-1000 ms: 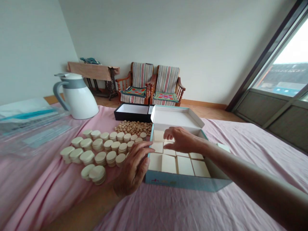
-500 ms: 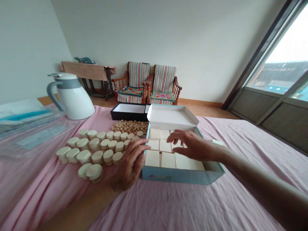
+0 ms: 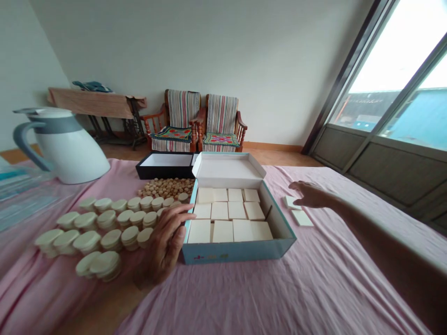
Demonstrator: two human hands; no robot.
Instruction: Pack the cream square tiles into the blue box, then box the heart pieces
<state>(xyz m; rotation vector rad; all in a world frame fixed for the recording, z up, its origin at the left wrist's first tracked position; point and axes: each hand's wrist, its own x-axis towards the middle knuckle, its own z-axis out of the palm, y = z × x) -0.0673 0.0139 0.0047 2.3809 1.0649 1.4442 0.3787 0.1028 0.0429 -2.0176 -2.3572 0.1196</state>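
Note:
A light-blue cardboard box [image 3: 240, 252] stands on the table with its white lid [image 3: 228, 166] folded back. Rows of pale square wooden tiles [image 3: 223, 231] fill most of it, leaving a gap along the right wall. My left hand [image 3: 162, 246] rests at the box's left edge, fingers stretched out and holding nothing. To the right of the box, my right hand [image 3: 311, 194] hovers with thumb and fingers apart. Just under it, a few loose square tiles [image 3: 302, 218] lie on the cloth, one partly hidden by the hand.
Stacks of round wooden discs [image 3: 87, 242] stand left of the box. Behind them lie small wooden pieces [image 3: 167, 187] and a black tray [image 3: 164, 173]. A white jug [image 3: 70, 153] and clear plastic packaging [image 3: 28, 204] are at the left. Pink cloth [image 3: 223, 298] covers the table.
My right hand has moved from above the tiles in the box to the loose tiles on the right. My left hand stays at the box edge. The view has turned right.

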